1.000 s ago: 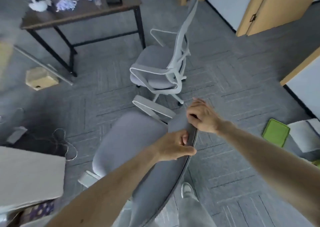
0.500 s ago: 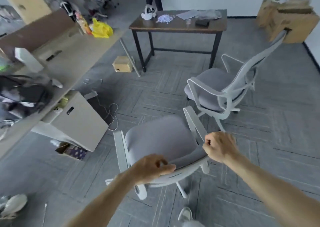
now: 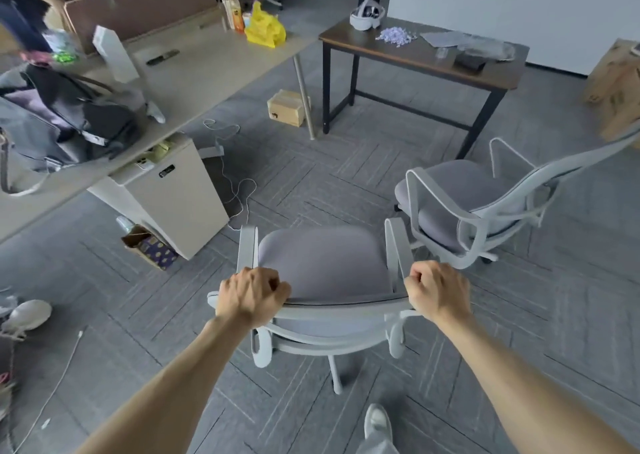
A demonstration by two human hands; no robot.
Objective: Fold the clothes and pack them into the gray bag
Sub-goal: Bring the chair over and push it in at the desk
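While fingers of left hand and right hand clench the chair, the gray bag lies apart.

The gray bag on the desk runs off the left edge, so can't see all of it, and the inside is just a dark blurry heap tbh. The left hand and right hand both curl over the chair back, fingertips tucked out of sight. Chair base is mostly hidden under the seat. Backrest of the second chair is cut off at the right edge, same w/ the cardboard box. Top left, the person is blurred + cropped. Bits on the dark desk are too small to ID.
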